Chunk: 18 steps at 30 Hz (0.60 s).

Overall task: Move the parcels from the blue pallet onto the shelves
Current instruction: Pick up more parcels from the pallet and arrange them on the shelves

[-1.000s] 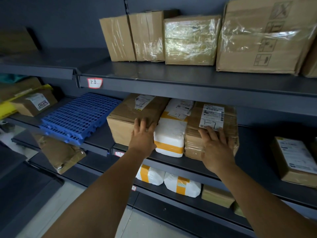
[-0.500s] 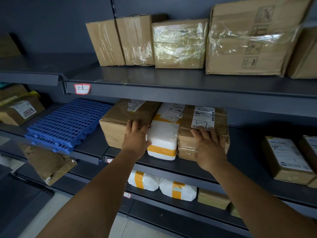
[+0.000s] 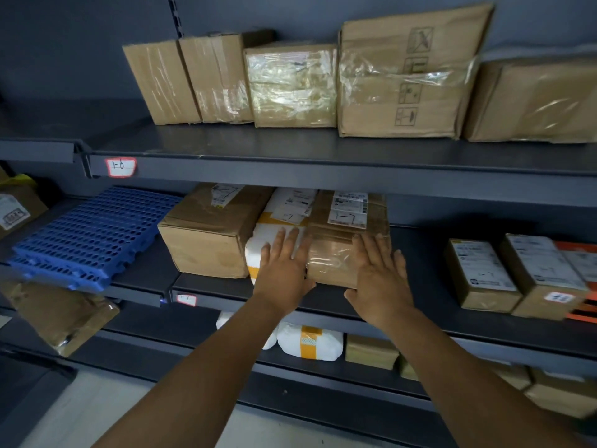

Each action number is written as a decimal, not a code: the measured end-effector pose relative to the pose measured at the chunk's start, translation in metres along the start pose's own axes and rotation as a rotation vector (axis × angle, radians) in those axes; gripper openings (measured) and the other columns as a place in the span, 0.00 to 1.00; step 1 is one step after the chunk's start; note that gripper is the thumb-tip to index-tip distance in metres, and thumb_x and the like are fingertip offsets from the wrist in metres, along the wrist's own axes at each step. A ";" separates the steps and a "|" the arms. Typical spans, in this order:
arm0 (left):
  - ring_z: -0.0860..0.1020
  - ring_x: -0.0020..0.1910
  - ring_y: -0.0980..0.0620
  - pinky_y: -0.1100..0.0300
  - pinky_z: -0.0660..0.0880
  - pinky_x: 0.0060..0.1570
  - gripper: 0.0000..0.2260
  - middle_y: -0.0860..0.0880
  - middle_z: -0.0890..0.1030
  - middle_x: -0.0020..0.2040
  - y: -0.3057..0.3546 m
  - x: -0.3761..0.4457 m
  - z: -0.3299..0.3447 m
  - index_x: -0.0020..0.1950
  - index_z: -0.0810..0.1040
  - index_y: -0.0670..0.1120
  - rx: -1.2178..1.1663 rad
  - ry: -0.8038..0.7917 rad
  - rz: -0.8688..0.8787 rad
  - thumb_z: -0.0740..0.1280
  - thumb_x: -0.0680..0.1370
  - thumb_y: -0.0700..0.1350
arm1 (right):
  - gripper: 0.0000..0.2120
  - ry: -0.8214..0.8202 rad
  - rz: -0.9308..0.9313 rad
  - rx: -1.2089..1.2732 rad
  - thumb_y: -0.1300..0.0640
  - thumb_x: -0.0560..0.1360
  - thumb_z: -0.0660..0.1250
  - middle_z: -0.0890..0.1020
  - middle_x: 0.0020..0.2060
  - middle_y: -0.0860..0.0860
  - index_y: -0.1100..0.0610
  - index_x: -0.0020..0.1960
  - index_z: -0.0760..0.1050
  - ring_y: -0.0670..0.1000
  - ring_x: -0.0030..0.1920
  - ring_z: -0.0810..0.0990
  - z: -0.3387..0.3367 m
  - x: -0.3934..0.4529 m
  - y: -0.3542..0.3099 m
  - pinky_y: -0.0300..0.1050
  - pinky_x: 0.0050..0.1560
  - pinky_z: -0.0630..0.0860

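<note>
Both your bare arms reach forward; your left hand (image 3: 284,270) and right hand (image 3: 379,279) lie flat, fingers straight, palms down.

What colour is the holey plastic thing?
Blue: the perforated plastic pallet on the shelf, head view.

Orange box (image 3: 581,279) cut by right edge; white parcel (image 3: 258,250) front partly hidden behind left hand (image 3: 284,270)

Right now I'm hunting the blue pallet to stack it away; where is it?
In the head view, the blue pallet lies at left on the middle shelf, just left of the large brown box.
</note>
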<state>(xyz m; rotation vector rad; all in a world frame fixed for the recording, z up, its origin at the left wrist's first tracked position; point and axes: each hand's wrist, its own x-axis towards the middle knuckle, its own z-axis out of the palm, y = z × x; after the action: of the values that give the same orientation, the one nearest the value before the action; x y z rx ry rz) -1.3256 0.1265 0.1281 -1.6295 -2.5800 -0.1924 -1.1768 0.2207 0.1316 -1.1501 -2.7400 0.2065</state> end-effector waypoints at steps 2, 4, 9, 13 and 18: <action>0.42 0.78 0.46 0.48 0.44 0.74 0.37 0.47 0.46 0.79 0.024 -0.002 -0.002 0.79 0.46 0.50 -0.028 0.016 0.051 0.65 0.78 0.54 | 0.47 -0.002 0.024 0.031 0.49 0.76 0.67 0.39 0.78 0.50 0.54 0.78 0.34 0.52 0.77 0.35 -0.004 -0.014 0.012 0.53 0.73 0.34; 0.43 0.77 0.47 0.49 0.44 0.74 0.37 0.48 0.47 0.79 0.050 -0.004 -0.002 0.79 0.45 0.50 -0.034 0.013 0.098 0.64 0.78 0.55 | 0.46 -0.017 0.055 0.053 0.50 0.76 0.67 0.40 0.78 0.50 0.54 0.78 0.35 0.52 0.77 0.35 -0.009 -0.027 0.028 0.52 0.74 0.35; 0.43 0.78 0.49 0.51 0.45 0.75 0.37 0.49 0.47 0.79 0.120 -0.002 0.004 0.79 0.43 0.49 -0.068 -0.029 0.196 0.63 0.79 0.55 | 0.46 -0.039 0.113 0.060 0.49 0.77 0.66 0.40 0.78 0.51 0.55 0.78 0.35 0.52 0.77 0.37 -0.017 -0.052 0.088 0.52 0.74 0.37; 0.43 0.78 0.48 0.52 0.46 0.75 0.37 0.49 0.45 0.79 0.185 0.008 0.014 0.79 0.41 0.50 -0.092 -0.079 0.262 0.62 0.79 0.54 | 0.45 -0.066 0.165 0.051 0.49 0.77 0.66 0.40 0.78 0.52 0.56 0.78 0.35 0.53 0.77 0.37 -0.024 -0.067 0.155 0.53 0.74 0.37; 0.43 0.78 0.48 0.52 0.45 0.75 0.36 0.50 0.44 0.79 0.278 0.029 0.031 0.79 0.41 0.52 -0.155 -0.136 0.306 0.63 0.80 0.52 | 0.45 -0.068 0.241 0.061 0.50 0.76 0.66 0.41 0.78 0.51 0.54 0.78 0.37 0.54 0.77 0.37 -0.043 -0.084 0.254 0.56 0.75 0.38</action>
<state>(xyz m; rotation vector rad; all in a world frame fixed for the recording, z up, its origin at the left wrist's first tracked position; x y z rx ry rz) -1.0870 0.2748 0.1187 -2.1355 -2.4156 -0.2742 -0.9340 0.3393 0.1179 -1.4798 -2.6257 0.3627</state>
